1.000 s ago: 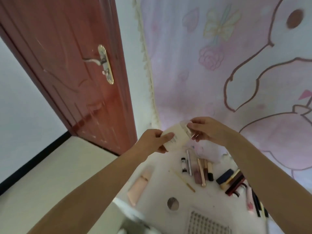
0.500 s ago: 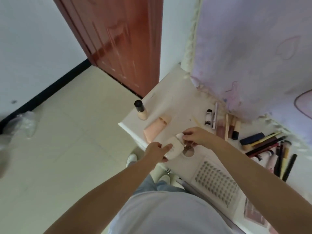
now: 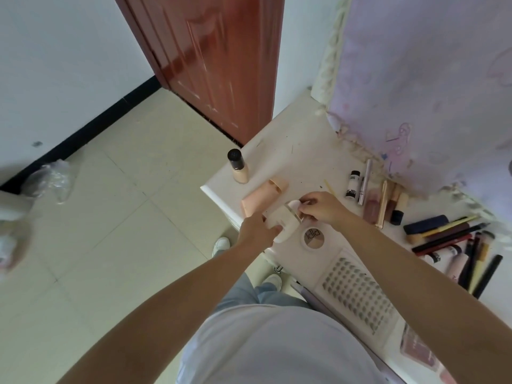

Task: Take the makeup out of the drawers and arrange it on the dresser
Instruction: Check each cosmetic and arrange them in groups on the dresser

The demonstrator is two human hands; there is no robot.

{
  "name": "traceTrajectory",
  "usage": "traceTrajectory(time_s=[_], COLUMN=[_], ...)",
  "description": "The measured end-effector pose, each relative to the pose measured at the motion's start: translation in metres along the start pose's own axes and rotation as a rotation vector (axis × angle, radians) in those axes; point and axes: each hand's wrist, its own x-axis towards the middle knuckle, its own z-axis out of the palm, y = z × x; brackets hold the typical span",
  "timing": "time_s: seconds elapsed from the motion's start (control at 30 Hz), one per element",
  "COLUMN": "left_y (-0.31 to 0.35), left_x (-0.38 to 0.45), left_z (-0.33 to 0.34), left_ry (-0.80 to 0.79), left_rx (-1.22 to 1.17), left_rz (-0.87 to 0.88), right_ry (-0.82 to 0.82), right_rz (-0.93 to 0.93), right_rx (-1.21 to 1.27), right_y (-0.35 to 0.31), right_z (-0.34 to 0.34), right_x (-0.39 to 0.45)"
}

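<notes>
1. Both hands have come down from mid-air: the left hand (image 3: 256, 231) grips the cream oval plastic case (image 3: 285, 221) low over the white dresser top (image 3: 291, 159) at frame centre, and the right hand (image 3: 321, 207) pinches its upper end.
2. A peach squeeze tube (image 3: 263, 198) lies just beside it.
3. Red-brown wooden door (image 3: 210, 56) at top; pale floor tiles (image 3: 110, 217) on the left.

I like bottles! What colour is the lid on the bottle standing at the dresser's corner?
Black. The bottle below its cap looks beige, best seen in the head view.
</notes>
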Motion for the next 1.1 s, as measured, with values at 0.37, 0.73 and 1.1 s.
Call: traceTrajectory(time_s=[0.37, 0.73, 1.1], left_y=[-0.008, 0.015, 0.027], left_x=[-0.009, -0.012, -0.003], left_z=[-0.004, -0.005, -0.008], left_ry=[0.184, 0.122, 0.103], left_rx=[0.297, 0.287, 0.297], left_rz=[0.259, 0.404, 0.419], right_ry=[0.082, 0.259, 0.170], right_rz=[-0.131, -0.118, -0.112], right_rx=[-0.511, -0.527, -0.565], right_y=[0.039, 0.054, 0.051], right_z=[0.011, 0.016, 0.031], right_x=[-0.052, -0.059, -0.070])
